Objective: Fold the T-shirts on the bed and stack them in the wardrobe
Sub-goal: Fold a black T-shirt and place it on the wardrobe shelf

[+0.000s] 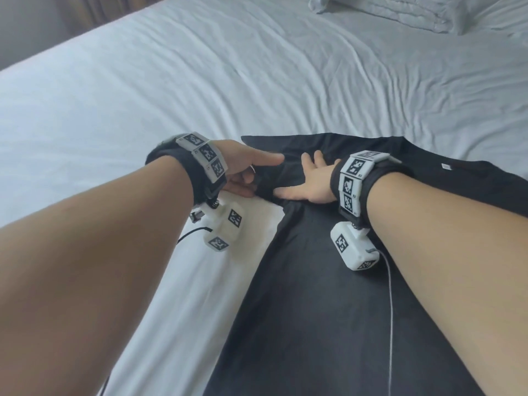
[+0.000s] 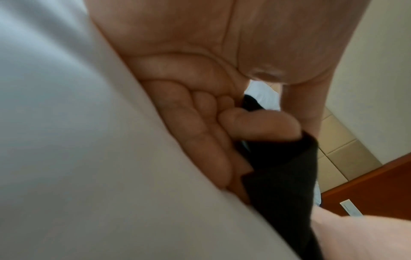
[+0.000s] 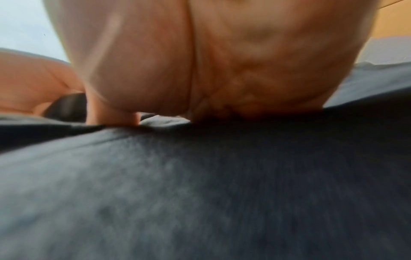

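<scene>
A black T-shirt (image 1: 328, 281) lies spread on the white bed, running from the near edge up to the middle. My left hand (image 1: 251, 178) is at the shirt's left sleeve. In the left wrist view its thumb (image 2: 255, 123) pinches the black fabric (image 2: 284, 176) against the curled fingers. My right hand (image 1: 305, 175) lies flat on the shirt just right of the left hand, fingers spread and pressing the cloth down. The right wrist view shows its palm (image 3: 222, 61) on the dark fabric (image 3: 200, 184). A small white label (image 1: 445, 166) sits on the shirt at the right.
The white sheet (image 1: 200, 81) stretches wide to the left and beyond the shirt. A folded white duvet (image 1: 400, 10) lies at the far right corner. A curtain (image 1: 85, 10) hangs past the bed's far left edge. Brown wooden furniture (image 2: 367, 190) shows in the left wrist view.
</scene>
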`<action>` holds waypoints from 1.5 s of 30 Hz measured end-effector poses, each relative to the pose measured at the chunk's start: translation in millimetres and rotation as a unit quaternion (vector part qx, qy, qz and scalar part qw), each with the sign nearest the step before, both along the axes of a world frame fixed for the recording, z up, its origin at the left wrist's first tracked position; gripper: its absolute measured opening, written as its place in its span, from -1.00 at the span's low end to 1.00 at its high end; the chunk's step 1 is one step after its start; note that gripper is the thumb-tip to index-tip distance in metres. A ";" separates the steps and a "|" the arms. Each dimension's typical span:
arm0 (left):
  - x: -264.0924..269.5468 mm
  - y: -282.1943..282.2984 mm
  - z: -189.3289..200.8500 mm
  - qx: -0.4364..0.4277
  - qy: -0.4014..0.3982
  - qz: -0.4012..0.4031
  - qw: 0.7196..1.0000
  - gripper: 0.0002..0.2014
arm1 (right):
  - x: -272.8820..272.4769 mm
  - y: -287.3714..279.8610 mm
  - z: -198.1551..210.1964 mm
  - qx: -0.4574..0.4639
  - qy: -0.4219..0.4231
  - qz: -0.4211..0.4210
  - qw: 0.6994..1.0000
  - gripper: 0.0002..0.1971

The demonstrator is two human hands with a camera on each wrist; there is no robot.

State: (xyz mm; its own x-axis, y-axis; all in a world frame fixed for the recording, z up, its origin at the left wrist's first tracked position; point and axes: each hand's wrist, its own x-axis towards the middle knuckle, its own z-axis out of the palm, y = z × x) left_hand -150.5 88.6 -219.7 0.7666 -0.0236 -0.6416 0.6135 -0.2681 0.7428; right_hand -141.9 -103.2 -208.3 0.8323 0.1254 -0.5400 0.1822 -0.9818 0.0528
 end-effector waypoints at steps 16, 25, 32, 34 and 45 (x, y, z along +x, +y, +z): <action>-28.5 -66.9 58.3 0.341 -0.266 -0.040 0.901 -0.82 | -37.3 -72.4 61.6 0.413 -0.093 -0.237 0.875 -0.65; -39.6 -117.6 43.6 0.245 -0.178 -0.060 0.951 -0.68 | -68.4 -119.0 39.9 0.437 -0.150 -0.302 0.834 -0.34; -34.1 -87.3 -1.1 0.069 -0.010 0.037 0.997 -0.70 | -52.9 -95.8 21.4 0.253 -0.079 -0.103 0.959 -0.26; -31.9 -83.0 -2.6 0.023 0.025 0.073 0.997 -0.73 | -49.3 -88.6 15.1 0.203 -0.051 -0.085 0.974 -0.09; -35.9 -77.4 -4.9 0.025 0.026 -0.036 0.999 -0.56 | -62.3 -81.3 9.9 0.054 -0.058 -0.037 0.996 0.23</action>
